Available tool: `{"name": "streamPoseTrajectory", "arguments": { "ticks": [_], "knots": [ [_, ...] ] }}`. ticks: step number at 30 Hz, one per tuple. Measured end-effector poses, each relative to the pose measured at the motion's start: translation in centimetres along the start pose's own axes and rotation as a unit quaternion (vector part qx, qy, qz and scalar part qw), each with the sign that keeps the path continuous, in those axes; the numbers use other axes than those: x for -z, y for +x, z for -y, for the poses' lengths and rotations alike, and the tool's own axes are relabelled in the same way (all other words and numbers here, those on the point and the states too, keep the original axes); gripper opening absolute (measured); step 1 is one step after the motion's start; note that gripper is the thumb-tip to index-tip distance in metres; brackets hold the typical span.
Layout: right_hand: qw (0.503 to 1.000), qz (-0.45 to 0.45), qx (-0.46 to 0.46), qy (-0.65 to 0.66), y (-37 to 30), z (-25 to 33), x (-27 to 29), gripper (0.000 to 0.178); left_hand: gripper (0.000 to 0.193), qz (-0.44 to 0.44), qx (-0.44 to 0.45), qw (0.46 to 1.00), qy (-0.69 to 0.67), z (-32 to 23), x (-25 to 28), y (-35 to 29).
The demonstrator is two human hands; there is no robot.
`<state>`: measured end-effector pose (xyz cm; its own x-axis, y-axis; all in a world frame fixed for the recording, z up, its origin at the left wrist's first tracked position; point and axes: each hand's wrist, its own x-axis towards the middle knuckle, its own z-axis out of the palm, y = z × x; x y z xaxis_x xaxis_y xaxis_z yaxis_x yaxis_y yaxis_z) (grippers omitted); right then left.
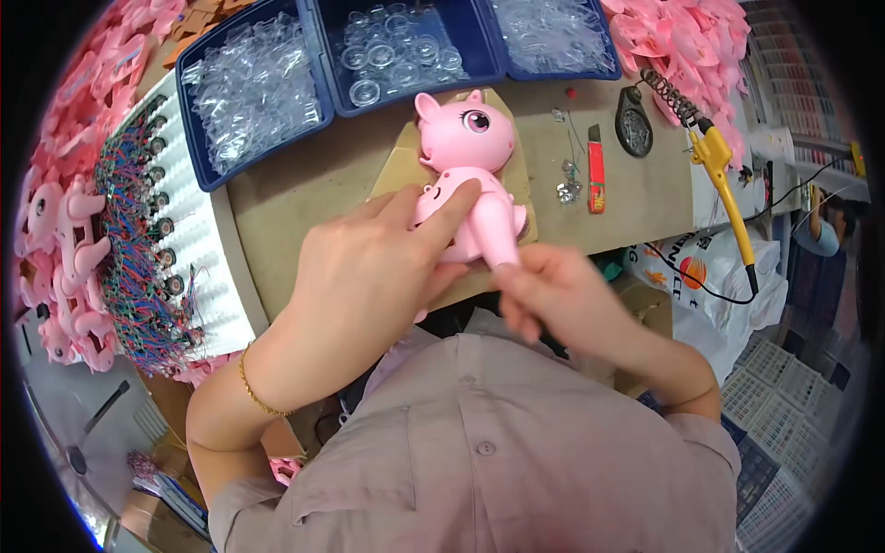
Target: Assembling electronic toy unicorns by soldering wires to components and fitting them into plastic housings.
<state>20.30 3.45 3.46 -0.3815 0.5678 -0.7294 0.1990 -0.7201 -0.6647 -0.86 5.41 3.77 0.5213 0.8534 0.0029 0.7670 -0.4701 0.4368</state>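
A pink plastic toy pony (467, 138) with a large printed eye lies at the near edge of the workbench, its head away from me. Under it is a yellowish board (395, 164). My left hand (369, 258) is closed over the pony's body and presses it down, fingers across its side. At the tip of a pink leg (496, 230), my right hand (572, 300) pinches with thumb and fingers; it is slightly blurred. The palm side of the left hand and the pony's underside are hidden.
Blue bins (318, 97) of clear plastic parts line the back. To the right lie a red utility knife (596, 170), small metal bits (568, 184) and a yellow-handled soldering iron (714, 152). Wired speakers (164, 228) on a white foam tray and pink shells (78, 230) fill the left.
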Motion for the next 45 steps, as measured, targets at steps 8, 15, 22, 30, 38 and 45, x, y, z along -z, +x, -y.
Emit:
{"name": "streamPoseTrajectory", "arguments": {
  "ticks": [8,15,22,30,38,45],
  "knots": [
    [0.954,-0.027,0.11,-0.279,-0.2,3.2,1.9,0.018,0.06,0.02,0.017,0.999,0.027,-0.1,-0.1,0.6],
    [0.648,-0.169,0.501,-0.548,12.3,8.5,1.4,0.025,0.056,0.031,-0.003,0.999,0.006,0.4,0.0,0.6],
    [0.718,-0.165,0.398,-0.547,13.5,8.0,0.2,0.028,0.052,0.048,-0.011,0.997,0.059,0.4,-0.3,0.6],
    [0.785,-0.179,0.47,-0.362,13.1,7.8,1.9,0.023,0.06,0.017,-0.035,0.998,0.042,0.1,-0.4,1.2],
    [0.784,-0.159,0.425,-0.424,2.0,0.6,4.0,0.021,0.068,0.028,-0.052,0.997,0.045,-0.2,-0.1,1.5],
    [0.723,-0.198,0.461,-0.475,2.2,-1.2,3.0,0.025,0.068,0.039,-0.053,0.996,0.065,-0.1,0.1,1.4]
  ]
}}
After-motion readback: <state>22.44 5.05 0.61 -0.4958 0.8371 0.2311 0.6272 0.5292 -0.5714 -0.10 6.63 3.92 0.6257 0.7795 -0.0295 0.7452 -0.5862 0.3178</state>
